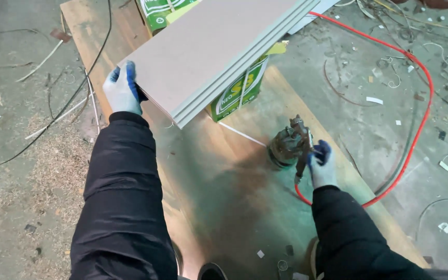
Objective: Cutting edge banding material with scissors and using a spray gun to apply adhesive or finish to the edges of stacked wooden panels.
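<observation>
On the stained wooden sheet (224, 197), green box (234, 93) props up my stack of grey boards (219, 52), raised off the sheet, tilted. Left hand (123, 91) gloved, closed on the stack's near-left edge, steadying it. Right hand (321, 166), right of the box, wrapped tight round the spray gun (292, 145) handle; red hose (421, 103) trails off onto the littered floor (22, 129).
</observation>
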